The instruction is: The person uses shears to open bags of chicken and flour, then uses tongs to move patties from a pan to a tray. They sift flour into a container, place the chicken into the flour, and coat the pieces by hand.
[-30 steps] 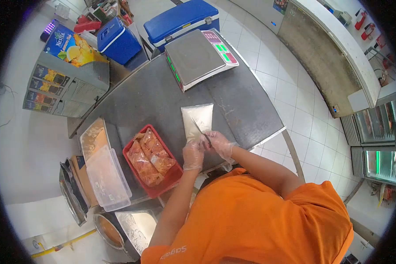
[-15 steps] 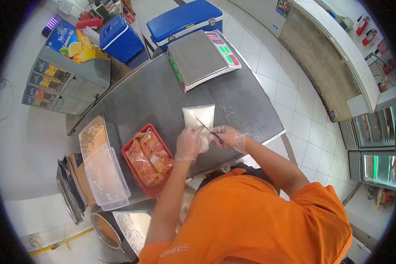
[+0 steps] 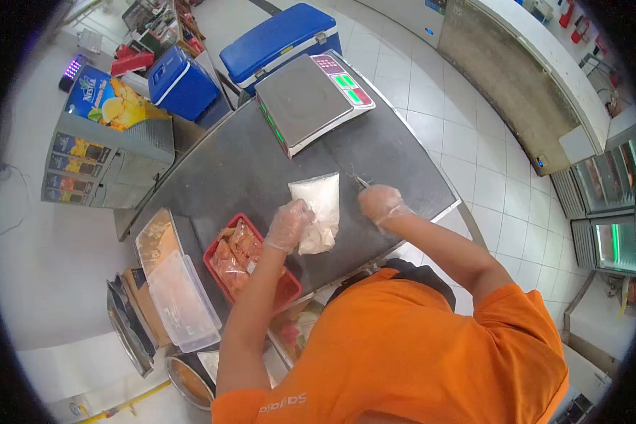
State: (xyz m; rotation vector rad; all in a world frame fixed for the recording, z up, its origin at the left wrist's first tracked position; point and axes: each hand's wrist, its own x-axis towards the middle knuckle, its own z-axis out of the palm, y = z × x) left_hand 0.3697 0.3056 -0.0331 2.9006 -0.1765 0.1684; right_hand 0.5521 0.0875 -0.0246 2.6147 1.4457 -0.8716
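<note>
A clear plastic bag of white powder (image 3: 321, 205) lies on the dark tabletop. My left hand (image 3: 291, 225), in a thin clear glove, is closed on the bag's left side. To the right of the bag, apart from it, my right hand (image 3: 383, 205) wears the same kind of glove. Its fingers are curled around scissors (image 3: 361, 181), whose metal blades point away from me; the handles are hidden in the hand.
Beyond the bag stands a scale (image 3: 307, 99) with green displays. A red basket (image 3: 290, 290) of bagged orange-coloured meat sits left, near a metal tray (image 3: 159, 237) with a translucent lid (image 3: 184, 304). Blue coolers (image 3: 279, 42) are behind the table (image 3: 212, 169).
My right hand has moved right, off the bag, carrying the scissors. My left hand now grips the bag's side higher up, and the view has shifted slightly.
</note>
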